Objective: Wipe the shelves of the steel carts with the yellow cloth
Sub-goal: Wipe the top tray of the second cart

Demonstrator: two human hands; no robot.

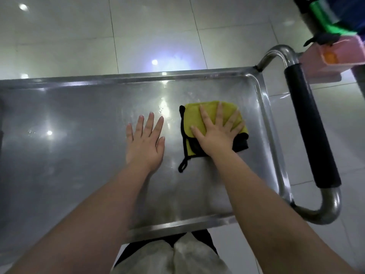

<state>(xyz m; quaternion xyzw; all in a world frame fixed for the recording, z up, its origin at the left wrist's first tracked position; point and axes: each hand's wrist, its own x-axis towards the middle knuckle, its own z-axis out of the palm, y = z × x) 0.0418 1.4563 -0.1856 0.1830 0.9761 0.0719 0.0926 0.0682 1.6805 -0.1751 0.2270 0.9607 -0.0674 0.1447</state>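
Note:
The steel cart's top shelf [69, 155] fills the middle of the view, shiny and slightly wet near its centre. A folded yellow cloth [192, 113] with a black edge and hanging loop lies on the shelf's right part. My right hand [217, 133] presses flat on the cloth with its fingers spread. My left hand [146, 141] rests flat on the bare steel just left of the cloth, fingers straight, holding nothing.
The cart's handle [310, 127], a steel tube with a black foam grip, juts out on the right. A pink box [331, 60] and green and blue items [331, 16] stand at the top right. White floor tiles [79, 36] surround the cart.

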